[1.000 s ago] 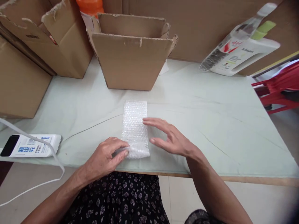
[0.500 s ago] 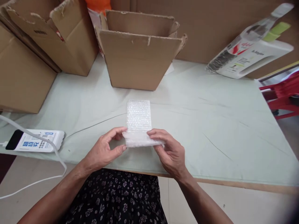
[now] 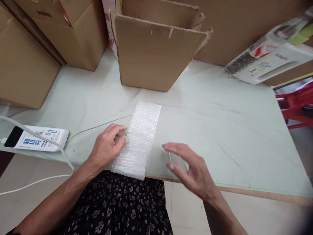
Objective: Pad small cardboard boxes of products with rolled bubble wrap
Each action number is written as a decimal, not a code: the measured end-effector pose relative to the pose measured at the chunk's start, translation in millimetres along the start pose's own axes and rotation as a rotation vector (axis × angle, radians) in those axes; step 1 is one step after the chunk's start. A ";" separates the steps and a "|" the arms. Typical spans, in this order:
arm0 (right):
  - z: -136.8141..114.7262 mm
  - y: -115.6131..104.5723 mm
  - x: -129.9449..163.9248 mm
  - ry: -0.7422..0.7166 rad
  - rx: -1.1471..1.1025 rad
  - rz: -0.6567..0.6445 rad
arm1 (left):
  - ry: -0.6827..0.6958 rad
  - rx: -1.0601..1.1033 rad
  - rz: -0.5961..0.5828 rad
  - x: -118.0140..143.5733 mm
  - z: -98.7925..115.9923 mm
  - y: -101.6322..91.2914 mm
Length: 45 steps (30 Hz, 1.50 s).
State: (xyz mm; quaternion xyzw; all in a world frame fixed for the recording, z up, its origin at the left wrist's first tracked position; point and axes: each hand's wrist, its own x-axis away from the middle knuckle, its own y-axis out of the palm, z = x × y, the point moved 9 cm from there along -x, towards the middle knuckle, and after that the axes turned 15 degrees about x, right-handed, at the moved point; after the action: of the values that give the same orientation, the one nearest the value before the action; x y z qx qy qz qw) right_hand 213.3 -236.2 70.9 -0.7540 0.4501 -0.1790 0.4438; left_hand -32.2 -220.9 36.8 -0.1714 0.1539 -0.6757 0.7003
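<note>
- Pale green cloth-covered table, smooth w/ a few creases; open corrugated cardboard box at 12 o'clock.
- Bubble wrap strip: long clear rectangle, bumpy, lying flat at table centre, near end over the front edge.
- Left hand: fingers curled, tips pressing strip's left edge.
- Right hand: open, fingers spread, holding nothing, at strip's 4 o'clock.
- White glossy power bank w/ cable at 9 o'clock.

Bubble wrap strip now lies unrolled flat; right hand releases it, left hand presses its edge.
</note>
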 end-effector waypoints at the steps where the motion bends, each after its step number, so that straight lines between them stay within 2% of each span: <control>1: 11.3 -1.5 -8.4 0.068 0.034 0.030 | 0.017 -0.090 -0.006 -2.2 0.6 3.5; 5: 43.5 14.5 -63.4 0.259 0.266 -0.046 | 0.065 -0.415 -0.076 -10.2 7.4 24.6; 7: 48.6 25.8 -92.8 0.286 0.436 -0.094 | 0.092 -0.475 -0.099 -12.0 9.3 34.3; 9: 43.9 37.7 -116.4 0.241 0.548 -0.123 | 0.131 -0.477 -0.092 -13.5 10.8 38.3; 12: 30.5 48.0 -138.6 0.120 0.570 -0.101 | 0.227 -0.449 0.017 -16.8 19.1 26.1; 15: 29.8 35.3 -153.0 0.103 0.586 0.059 | 0.330 -0.407 0.216 -16.7 34.7 -1.8; 16: 32.8 29.8 -157.0 0.118 0.601 0.109 | 0.359 -0.385 0.237 -15.4 39.2 -6.6; 17: 36.8 26.0 -160.5 0.135 0.616 0.137 | 0.385 -0.364 0.211 -14.2 42.7 -6.2; 19: 44.9 24.1 -164.7 0.166 0.644 0.134 | 0.416 -0.347 0.061 -10.4 44.7 8.0; 21: 47.9 26.7 -162.3 0.171 0.661 0.112 | 0.404 -0.373 -0.088 -5.6 39.5 27.7; 22: 46.1 28.5 -158.6 0.156 0.663 0.112 | 0.387 -0.393 -0.124 -4.1 35.3 35.1; 24: 37.7 34.9 -148.7 0.094 0.662 0.106 | 0.347 -0.433 -0.145 -4.8 27.2 45.0; 27: 26.4 52.5 -136.7 0.015 0.676 0.024 | 0.310 -0.435 -0.143 -9.0 23.3 50.4; 30: 26.5 62.5 -135.6 0.023 0.661 -0.031 | 0.369 -0.352 -0.095 -2.9 41.9 40.3; 32: 30.9 59.1 -136.9 0.051 0.584 -0.039 | 0.445 -0.264 -0.115 10.9 62.0 31.8; 34: 35.4 46.1 -132.1 0.079 0.429 -0.018 | 0.498 -0.148 -0.250 28.6 78.3 31.0; 36: 34.0 28.3 -116.2 0.063 0.191 0.006 | 0.499 -0.053 -0.402 43.4 84.9 35.5; 37: 29.6 22.2 -104.0 0.029 0.053 -0.015 | 0.490 -0.028 -0.442 47.5 84.8 37.6; 39: 13.4 19.3 -72.9 -0.059 -0.193 -0.130 | 0.457 -0.012 -0.434 47.1 78.8 39.7; 41: -3.4 25.9 -40.5 -0.092 -0.303 -0.233 | 0.392 0.027 -0.377 40.0 67.4 40.1; 42: -8.5 30.5 -27.9 -0.069 -0.293 -0.234 | 0.340 0.062 -0.349 36.0 59.8 39.6; 45: -12.8 47.6 -10.1 0.077 -0.159 -0.097 | 0.159 0.157 -0.274 28.4 35.1 34.0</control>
State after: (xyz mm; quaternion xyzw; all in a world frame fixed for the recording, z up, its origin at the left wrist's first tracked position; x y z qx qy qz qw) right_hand 174.6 -243.9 39.6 -0.8003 0.4426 -0.1929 0.3555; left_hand 15.0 -247.3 53.4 -0.0815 0.1308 -0.7862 0.5985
